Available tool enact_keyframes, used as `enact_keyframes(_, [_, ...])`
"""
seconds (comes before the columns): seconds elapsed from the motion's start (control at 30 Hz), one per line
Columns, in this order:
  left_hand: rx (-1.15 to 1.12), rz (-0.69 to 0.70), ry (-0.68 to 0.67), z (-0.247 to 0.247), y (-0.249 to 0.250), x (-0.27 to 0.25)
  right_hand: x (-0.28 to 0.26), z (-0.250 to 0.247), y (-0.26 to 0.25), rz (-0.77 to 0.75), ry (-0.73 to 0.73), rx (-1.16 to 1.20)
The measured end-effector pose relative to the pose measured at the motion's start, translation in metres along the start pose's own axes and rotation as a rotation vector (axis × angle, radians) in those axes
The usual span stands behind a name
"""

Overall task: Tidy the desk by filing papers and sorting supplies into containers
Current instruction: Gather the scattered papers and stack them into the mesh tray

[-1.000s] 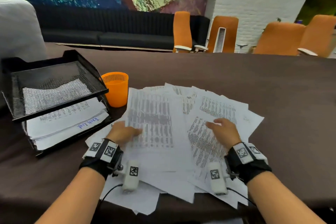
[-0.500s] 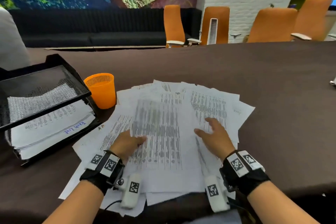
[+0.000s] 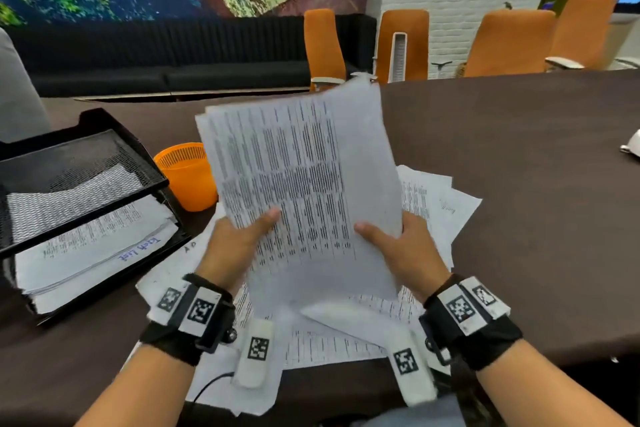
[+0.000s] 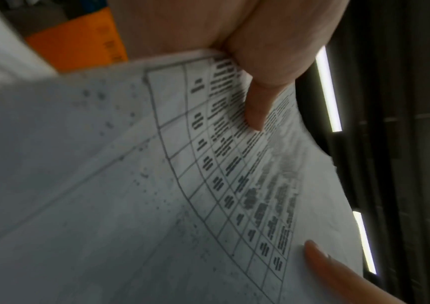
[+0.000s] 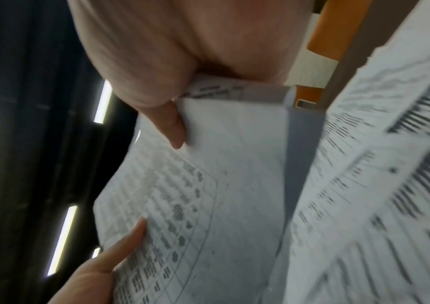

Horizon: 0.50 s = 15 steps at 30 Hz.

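Observation:
A stack of printed papers (image 3: 301, 177) stands tilted up above the desk, held by both hands. My left hand (image 3: 239, 243) grips its lower left edge, thumb on the front sheet. My right hand (image 3: 398, 246) grips the lower right edge the same way. The left wrist view shows my thumb pressed on the table-printed stack of papers (image 4: 234, 185); the right wrist view shows the same stack of papers (image 5: 208, 205) pinched under my thumb. More loose papers (image 3: 433, 204) lie spread on the desk beneath. A black mesh paper tray (image 3: 79, 170) with filed sheets stands at the left.
An orange mesh cup (image 3: 187, 177) stands between the tray and the papers. The dark brown desk (image 3: 519, 184) stretches away to the right. Orange chairs (image 3: 509, 42) line its far side. A small white object (image 3: 632, 146) shows at the right edge.
Both hands lay flat on the spread papers before; now they have gathered a stack and lifted it upright off the desk.

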<state>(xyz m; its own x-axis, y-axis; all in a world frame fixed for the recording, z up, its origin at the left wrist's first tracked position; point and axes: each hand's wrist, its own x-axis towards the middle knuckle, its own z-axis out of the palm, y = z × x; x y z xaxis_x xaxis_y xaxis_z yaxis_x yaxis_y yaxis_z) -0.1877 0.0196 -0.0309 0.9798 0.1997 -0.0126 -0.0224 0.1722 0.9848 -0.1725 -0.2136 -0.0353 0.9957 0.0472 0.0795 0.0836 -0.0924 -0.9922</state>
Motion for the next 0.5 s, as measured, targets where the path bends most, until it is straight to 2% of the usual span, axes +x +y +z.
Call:
enact_keyframes(0.1, [-0.073,0.215,0.013,0.001,0.033,-0.013,0.0,-0.008,-0.016,-0.121,0.018,0.065])
enact_keyframes(0.2, [-0.075,0.269,-0.123,0.0,0.036,-0.018,-0.001,-0.012,-0.02,-0.173,-0.019,0.086])
enact_keyframes(0.33, [0.137,0.088,-0.174,-0.006,-0.009,-0.008,0.003,-0.015,-0.007,-0.166,-0.093,-0.038])
enact_keyframes(0.43, [0.336,-0.076,-0.129,-0.017,-0.047,0.007,0.004,-0.016,0.007,-0.106,-0.133,-0.085])
enact_keyframes(0.5, [0.384,-0.151,-0.11,-0.018,-0.053,0.013,0.003,-0.013,0.01,-0.097,-0.129,-0.084])
